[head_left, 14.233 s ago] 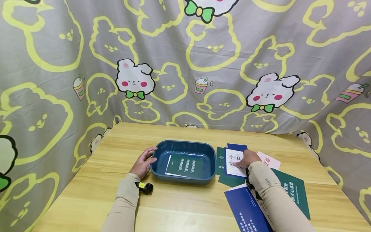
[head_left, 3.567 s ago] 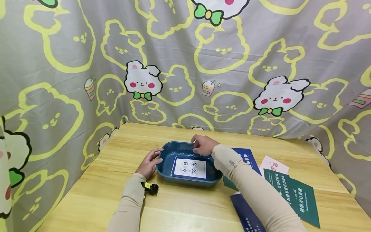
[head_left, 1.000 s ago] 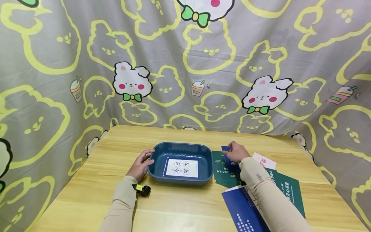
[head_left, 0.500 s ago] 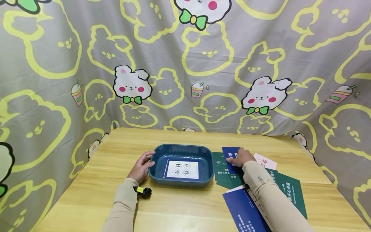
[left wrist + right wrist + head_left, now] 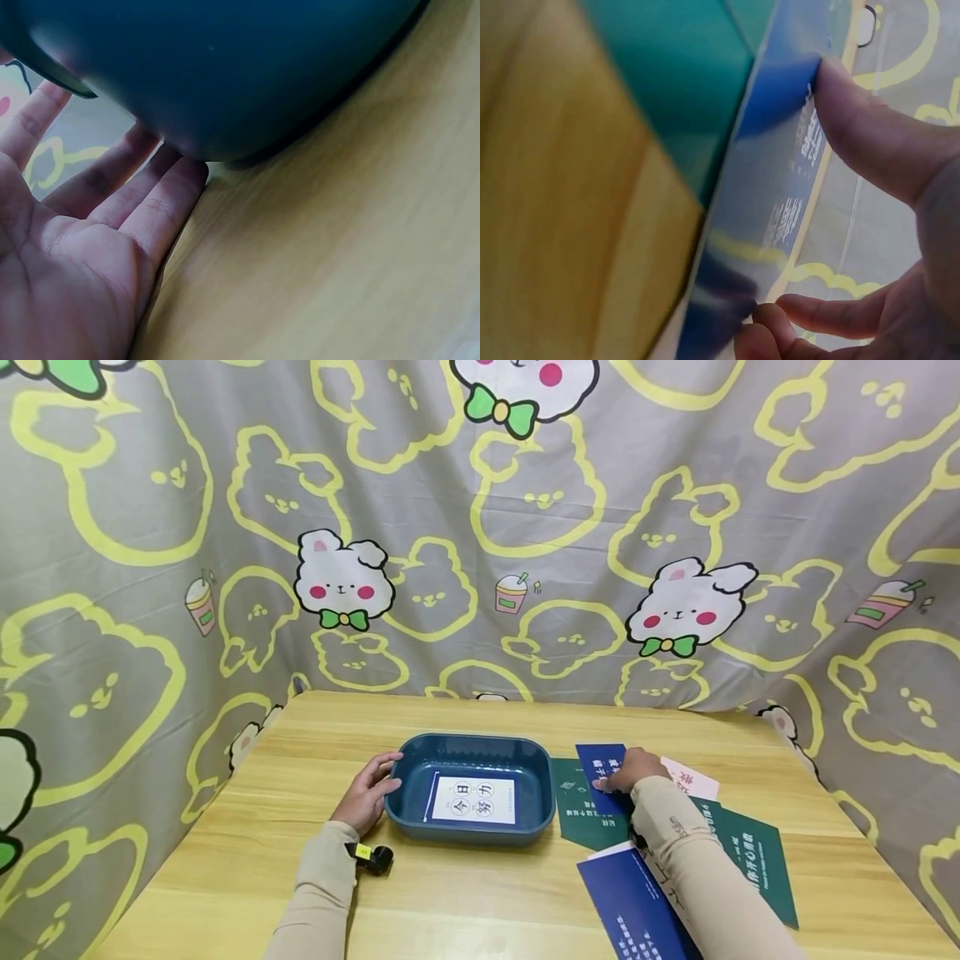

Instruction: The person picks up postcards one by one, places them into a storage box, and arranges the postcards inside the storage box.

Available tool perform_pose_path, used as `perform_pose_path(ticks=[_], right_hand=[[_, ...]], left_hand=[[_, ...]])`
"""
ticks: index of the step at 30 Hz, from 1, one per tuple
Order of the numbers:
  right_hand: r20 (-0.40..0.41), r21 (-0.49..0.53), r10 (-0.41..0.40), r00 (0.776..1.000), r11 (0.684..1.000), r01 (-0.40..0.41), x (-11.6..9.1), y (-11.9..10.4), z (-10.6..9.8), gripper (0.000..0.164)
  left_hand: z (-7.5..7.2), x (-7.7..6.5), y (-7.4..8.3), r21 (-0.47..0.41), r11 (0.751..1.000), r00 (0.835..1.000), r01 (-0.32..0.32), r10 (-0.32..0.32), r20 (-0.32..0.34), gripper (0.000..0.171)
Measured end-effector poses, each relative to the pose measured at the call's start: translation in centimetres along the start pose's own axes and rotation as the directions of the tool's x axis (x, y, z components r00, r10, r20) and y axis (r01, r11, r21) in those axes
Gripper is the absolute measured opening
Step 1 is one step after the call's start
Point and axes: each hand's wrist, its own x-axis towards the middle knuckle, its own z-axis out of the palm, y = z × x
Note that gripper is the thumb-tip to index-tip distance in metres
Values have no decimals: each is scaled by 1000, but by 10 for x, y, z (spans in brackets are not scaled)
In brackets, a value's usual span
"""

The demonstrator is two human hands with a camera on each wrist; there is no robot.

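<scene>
At the tray's left end, my left hand (image 5: 369, 793) rests against the dark teal tray (image 5: 471, 837). In the left wrist view its fingers (image 5: 161, 199) reach out fairly straight to the tray's outer wall. A white card with a blue border (image 5: 474, 799) lies inside. To the right of the tray, my right hand (image 5: 637, 770) grips a blue card (image 5: 600, 760) with white lettering. Its thumb bears on the printed face, and curled fingertips meet the card's edge in the right wrist view. A green card (image 5: 573, 806) is beneath it.
Blue cards (image 5: 622, 893) lie nearer the front, partly under the right forearm. A pink card (image 5: 693, 777) and a larger green card (image 5: 768, 868) lie further right on the wooden table (image 5: 465, 910). A patterned curtain (image 5: 555, 552) borders the back and sides.
Earlier the white card went from the right-hand pile into the tray, over a green card. In the last second my right hand shifted slightly right over the blue card; the left stayed at the tray.
</scene>
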Motion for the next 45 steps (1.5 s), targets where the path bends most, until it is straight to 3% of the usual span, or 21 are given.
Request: perform_pose_path(ticks=[14, 30, 38, 45], right_hand=[[-20, 133, 50, 999, 990, -47, 4, 7, -3, 75], [-138, 306, -27, 990, 950, 69, -3, 16, -12, 28], [-178, 325, 6, 984, 944, 52, -8, 8, -17, 56], [-200, 352, 0, 980, 933, 72, -11, 2, -16, 59]], left_hand=[[0, 1, 0, 4, 1000, 1000, 5, -5, -7, 47], [-1, 0, 0, 12, 1000, 1000, 18, -18, -4, 48], [-1, -3, -1, -6, 1000, 1000, 1, -1, 5, 47], [1, 0, 0, -7, 1000, 1000, -10, 10, -15, 47]])
